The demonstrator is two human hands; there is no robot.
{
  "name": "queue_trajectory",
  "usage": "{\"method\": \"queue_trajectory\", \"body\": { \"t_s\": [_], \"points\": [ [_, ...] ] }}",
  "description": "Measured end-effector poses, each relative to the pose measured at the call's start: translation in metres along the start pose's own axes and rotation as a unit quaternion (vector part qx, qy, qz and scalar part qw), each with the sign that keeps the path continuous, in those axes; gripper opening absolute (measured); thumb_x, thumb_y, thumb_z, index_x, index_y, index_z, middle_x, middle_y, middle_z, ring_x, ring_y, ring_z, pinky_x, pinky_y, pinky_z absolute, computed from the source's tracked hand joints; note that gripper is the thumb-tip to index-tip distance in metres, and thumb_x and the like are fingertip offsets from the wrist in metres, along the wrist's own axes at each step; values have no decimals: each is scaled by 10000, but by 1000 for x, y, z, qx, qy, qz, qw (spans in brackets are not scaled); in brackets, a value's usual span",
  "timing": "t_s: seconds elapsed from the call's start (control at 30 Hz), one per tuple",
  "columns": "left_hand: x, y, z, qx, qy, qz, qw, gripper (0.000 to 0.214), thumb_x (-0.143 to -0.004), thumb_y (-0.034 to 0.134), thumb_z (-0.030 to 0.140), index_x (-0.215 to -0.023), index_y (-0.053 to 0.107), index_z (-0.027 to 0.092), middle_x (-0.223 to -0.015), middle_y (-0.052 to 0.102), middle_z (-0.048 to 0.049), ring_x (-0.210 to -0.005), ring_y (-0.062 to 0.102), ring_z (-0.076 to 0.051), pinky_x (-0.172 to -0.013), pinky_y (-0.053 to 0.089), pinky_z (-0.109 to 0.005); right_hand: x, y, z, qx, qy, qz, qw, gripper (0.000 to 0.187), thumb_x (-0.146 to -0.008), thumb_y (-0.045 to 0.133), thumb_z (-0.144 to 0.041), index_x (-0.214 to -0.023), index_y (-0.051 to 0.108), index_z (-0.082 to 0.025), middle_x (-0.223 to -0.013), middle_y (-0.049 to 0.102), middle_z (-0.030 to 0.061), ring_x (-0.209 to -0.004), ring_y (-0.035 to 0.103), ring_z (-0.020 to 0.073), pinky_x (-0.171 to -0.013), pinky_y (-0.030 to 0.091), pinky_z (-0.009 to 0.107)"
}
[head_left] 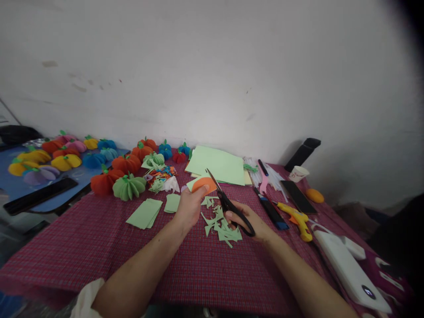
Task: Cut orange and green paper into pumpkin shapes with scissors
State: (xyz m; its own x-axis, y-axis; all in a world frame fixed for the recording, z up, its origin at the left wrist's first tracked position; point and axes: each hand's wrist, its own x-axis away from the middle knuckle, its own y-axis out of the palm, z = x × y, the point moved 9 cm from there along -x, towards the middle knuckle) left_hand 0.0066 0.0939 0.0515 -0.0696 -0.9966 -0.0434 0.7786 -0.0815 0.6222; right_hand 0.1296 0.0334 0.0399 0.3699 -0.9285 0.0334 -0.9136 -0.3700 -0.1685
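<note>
In my left hand I pinch an orange rounded paper piece laid over light green paper. My right hand is wrapped round the black handles of a pair of scissors. Their blades are a little apart and point up and away, close beside the right edge of the papers. Below the scissors lies a heap of light green paper scraps. To the left of my left hand sit a stack of green paper rectangles and a smaller stack.
Paper pumpkins crowd the left side and a blue table. Green sheets lie by the wall. Rightward are a box cutter, a yellow glue gun, a phone, a paper cup and a white power bank.
</note>
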Motion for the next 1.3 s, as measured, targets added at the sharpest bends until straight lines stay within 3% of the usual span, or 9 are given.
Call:
{"method": "queue_trajectory", "body": {
  "t_s": [0.3,0.5,0.7,1.3],
  "points": [
    [0,0,-1,16,-1,-7,1000,134,-605,661,193,-707,628,113,-696,660,-31,-648,595,-141,-697,454,-291,0,0,-1,-4,-3,3,1000,307,-779,537,-441,-894,511,-158,-607,407,-44,-467,392,54,-432,297,180],
    [-1,0,-2,14,-6,-6,1000,143,-596,661,203,-712,631,125,-701,664,-25,-651,600,-147,-702,453,-296,-1,0,2,-14,8,11,1000,362,-771,541,-454,-974,500,-156,-634,420,-35,-465,387,53,-427,295,180],
    [0,2,1,10,-3,-6,1000,148,-591,661,206,-707,625,122,-715,661,-38,-659,598,-148,-697,457,-286,0,-2,3,-13,9,10,1000,322,-762,552,-455,-881,511,-159,-614,408,-41,-456,379,51,-420,282,179],
    [-3,2,4,-34,-23,-42,998,183,-570,678,218,-716,661,108,-750,673,-71,-690,607,-168,-717,455,-291,5,-8,-9,-5,-1,-34,999,418,-762,561,-441,-1068,504,-161,-688,443,-21,-545,421,74,-500,367,197]
  ]
}}
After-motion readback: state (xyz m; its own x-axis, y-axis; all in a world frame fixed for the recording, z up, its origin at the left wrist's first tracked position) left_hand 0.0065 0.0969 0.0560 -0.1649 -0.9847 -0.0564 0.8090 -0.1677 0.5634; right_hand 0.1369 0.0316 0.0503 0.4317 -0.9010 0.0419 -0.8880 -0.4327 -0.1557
